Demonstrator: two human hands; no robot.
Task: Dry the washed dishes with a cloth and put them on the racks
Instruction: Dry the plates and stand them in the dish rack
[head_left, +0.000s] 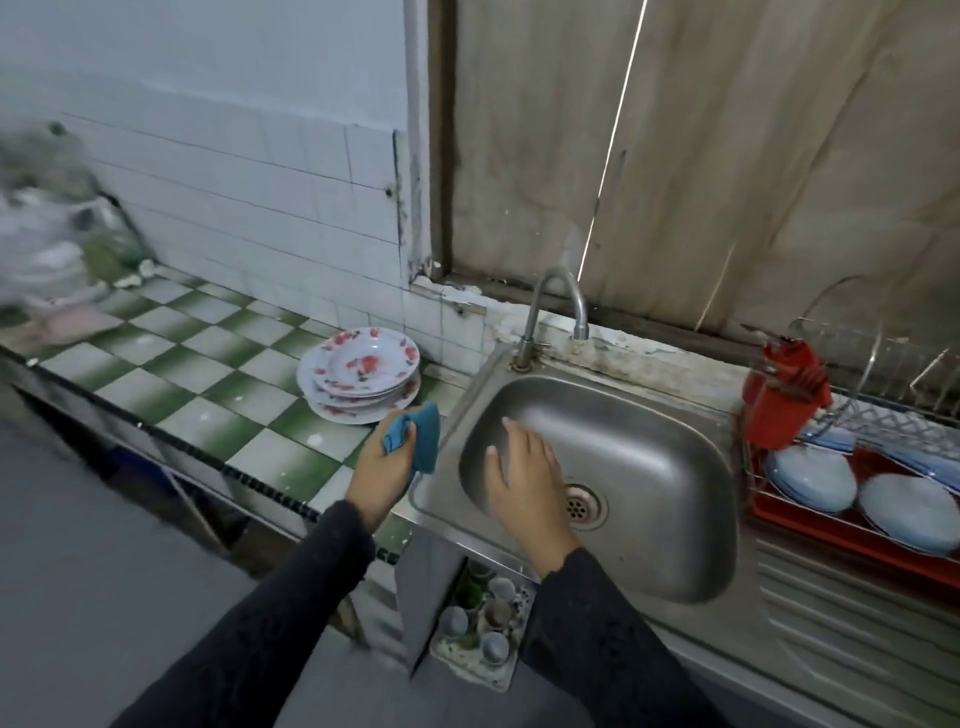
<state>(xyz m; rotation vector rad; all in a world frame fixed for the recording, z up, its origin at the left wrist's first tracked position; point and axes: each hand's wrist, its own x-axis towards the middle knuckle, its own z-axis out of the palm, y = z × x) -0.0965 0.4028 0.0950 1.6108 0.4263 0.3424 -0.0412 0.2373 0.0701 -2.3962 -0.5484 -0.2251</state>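
Gripping cloth (415, 434), left hand (387, 457); right hand (524, 467) open over sink (649, 467).

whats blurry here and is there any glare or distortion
Head view: the clutter at the far left is smeared; the floral plates, sink, left hand with the blue cloth and right hand are fairly sharp. Head view: light is dim and flat, the slit in the wooden shutter is blown out, the sink shows a soft sheen, and the wide lens bows the counter edge.
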